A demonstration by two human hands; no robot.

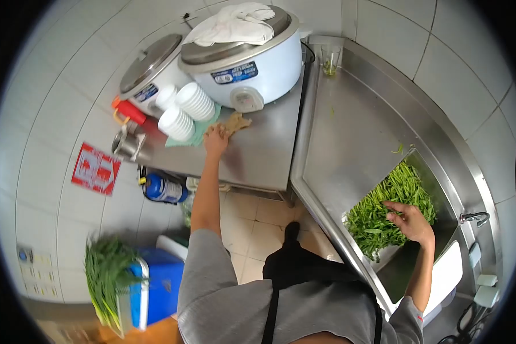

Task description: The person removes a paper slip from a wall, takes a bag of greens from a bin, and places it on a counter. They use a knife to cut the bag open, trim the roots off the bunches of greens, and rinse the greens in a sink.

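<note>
My left hand (216,140) reaches out to the steel table and is closed on one end of a crumpled brown cloth (238,122). Beside it, stacks of white cups (195,101) stand on a green cloth (203,135). Over the sink basin, my right hand (411,223) has its fingers apart and overlaps a heap of chopped green vegetables (404,183). Its thumb and index finger point toward the greens, and nothing shows between them.
Two rice cookers (258,77) stand at the back, the larger with a white cloth (235,24) on its lid. A glass (329,59) stands on the steel sink counter (350,132). A tap (475,218) juts out right. Lower left are a blue bin (160,286) and leafy greens (109,275).
</note>
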